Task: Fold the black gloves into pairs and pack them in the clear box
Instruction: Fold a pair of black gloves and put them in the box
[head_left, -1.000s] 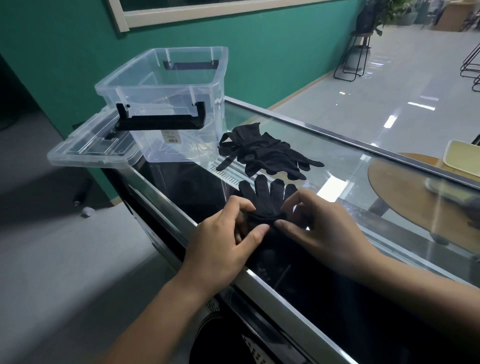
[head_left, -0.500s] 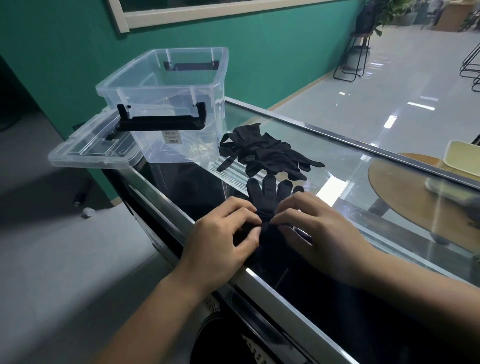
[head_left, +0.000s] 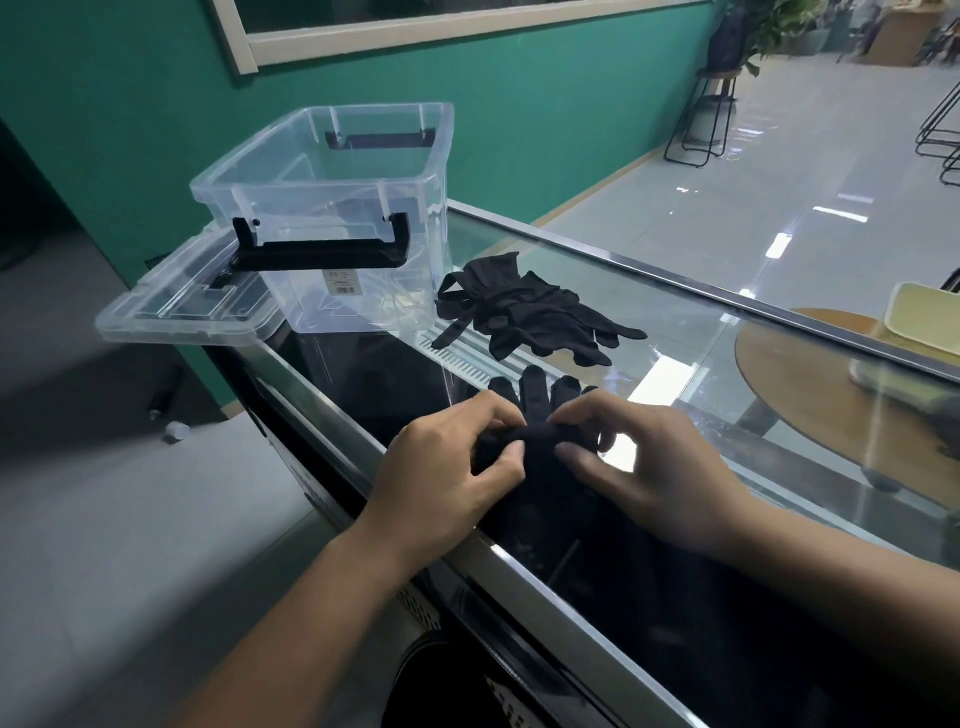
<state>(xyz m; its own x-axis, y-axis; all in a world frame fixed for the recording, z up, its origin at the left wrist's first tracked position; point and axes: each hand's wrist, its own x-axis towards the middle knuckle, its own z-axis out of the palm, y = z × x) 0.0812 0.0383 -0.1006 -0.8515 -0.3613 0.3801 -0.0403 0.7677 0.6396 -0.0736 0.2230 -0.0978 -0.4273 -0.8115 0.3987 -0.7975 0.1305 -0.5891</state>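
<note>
A black glove pair (head_left: 537, 402) lies on the glass counter top, fingers pointing away from me, its cuff end bunched up. My left hand (head_left: 452, 473) and my right hand (head_left: 644, 462) both pinch that bunched cuff between thumb and fingers. Beyond them a loose pile of black gloves (head_left: 524, 312) lies on the glass. The clear box (head_left: 322, 171) with black handles stands open at the far left of the counter, and nothing shows inside it.
The box's clear lid (head_left: 171, 312) lies beside it, overhanging the counter's left end. The glass counter (head_left: 675, 322) has a metal rim along its near and far edges. A round wooden table (head_left: 810, 395) shows through the glass at right.
Both hands have rolled the glove's cuff end further toward its fingers, so less of the glove shows beyond my fingertips. The pile and box have not moved.
</note>
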